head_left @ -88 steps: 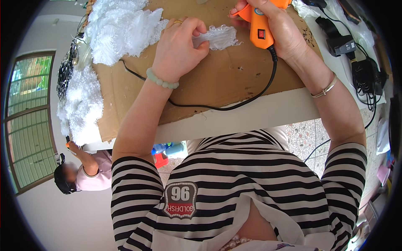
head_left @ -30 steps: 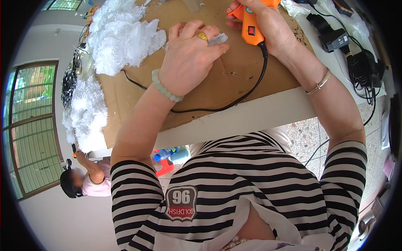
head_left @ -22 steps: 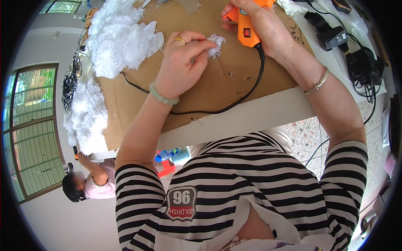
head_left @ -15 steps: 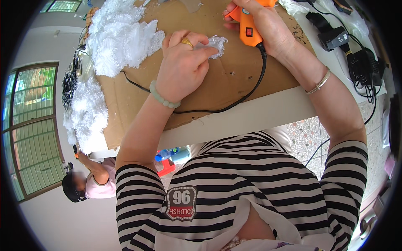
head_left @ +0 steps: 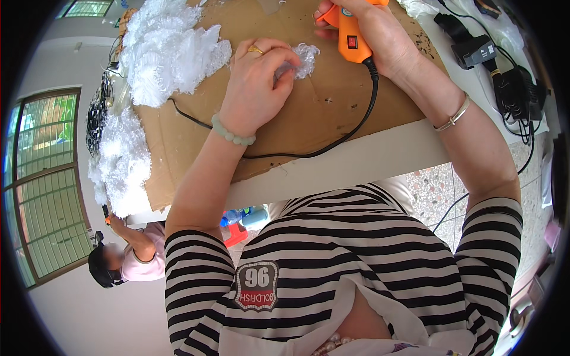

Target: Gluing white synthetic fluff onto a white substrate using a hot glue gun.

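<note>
My right hand (head_left: 383, 44) is wrapped round the handle of an orange hot glue gun (head_left: 355, 44) with a small red switch; its front end is cut off by the top of the picture. Beside it, my left hand (head_left: 258, 86) has its fingers curled and pinched on a small translucent white piece with a curly, frilled edge (head_left: 307, 59). Part of that piece is hidden behind the fingers. Under both hands lies a brown cardboard sheet (head_left: 303, 121). To the left of my left hand is a big pile of similar white frilled pieces (head_left: 166, 59).
The gun's black cord (head_left: 350, 133) loops across the cardboard beneath my left wrist. Black adapters and cables (head_left: 478, 56) lie on the right of the white table (head_left: 338, 169). Another white heap (head_left: 122, 157) sits at the left edge. A person in pink (head_left: 142, 255) is at lower left.
My left hand has turned slightly, its thumb and index finger now closer together around the white piece. The right hand with the glue gun has barely moved.
</note>
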`<state>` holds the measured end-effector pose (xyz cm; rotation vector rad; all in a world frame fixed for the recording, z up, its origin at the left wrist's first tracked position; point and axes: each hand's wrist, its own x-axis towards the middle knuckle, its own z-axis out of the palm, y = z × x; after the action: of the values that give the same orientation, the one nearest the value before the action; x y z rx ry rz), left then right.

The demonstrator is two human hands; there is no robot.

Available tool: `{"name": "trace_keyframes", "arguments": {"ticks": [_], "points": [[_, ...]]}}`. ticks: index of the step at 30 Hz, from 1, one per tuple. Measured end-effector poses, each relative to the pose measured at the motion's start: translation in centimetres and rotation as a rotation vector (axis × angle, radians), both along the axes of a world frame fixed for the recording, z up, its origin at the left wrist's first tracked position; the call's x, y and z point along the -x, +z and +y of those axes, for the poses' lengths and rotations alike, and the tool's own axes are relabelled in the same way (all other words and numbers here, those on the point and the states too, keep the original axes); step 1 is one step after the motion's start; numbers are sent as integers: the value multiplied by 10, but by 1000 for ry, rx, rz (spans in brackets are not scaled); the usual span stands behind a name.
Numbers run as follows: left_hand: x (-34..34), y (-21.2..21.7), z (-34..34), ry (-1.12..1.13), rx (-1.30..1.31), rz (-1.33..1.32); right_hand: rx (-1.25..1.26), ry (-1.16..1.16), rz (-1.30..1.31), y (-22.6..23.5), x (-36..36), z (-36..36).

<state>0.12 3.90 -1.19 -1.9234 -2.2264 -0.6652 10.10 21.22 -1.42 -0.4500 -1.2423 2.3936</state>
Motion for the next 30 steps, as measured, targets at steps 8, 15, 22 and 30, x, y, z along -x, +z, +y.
{"name": "trace_keyframes", "arguments": {"ticks": [8,15,22,30], "points": [[8,-3,2,0,-51,-107,14,9,1,-1,0,0],[13,-15,7,123,-32,-211,6,2,42,-3,1,0],[9,-5,10,117,4,-102,4,7,39,0,-1,-1],[12,0,15,-67,-16,197,31,5,142,-4,0,5]]}}
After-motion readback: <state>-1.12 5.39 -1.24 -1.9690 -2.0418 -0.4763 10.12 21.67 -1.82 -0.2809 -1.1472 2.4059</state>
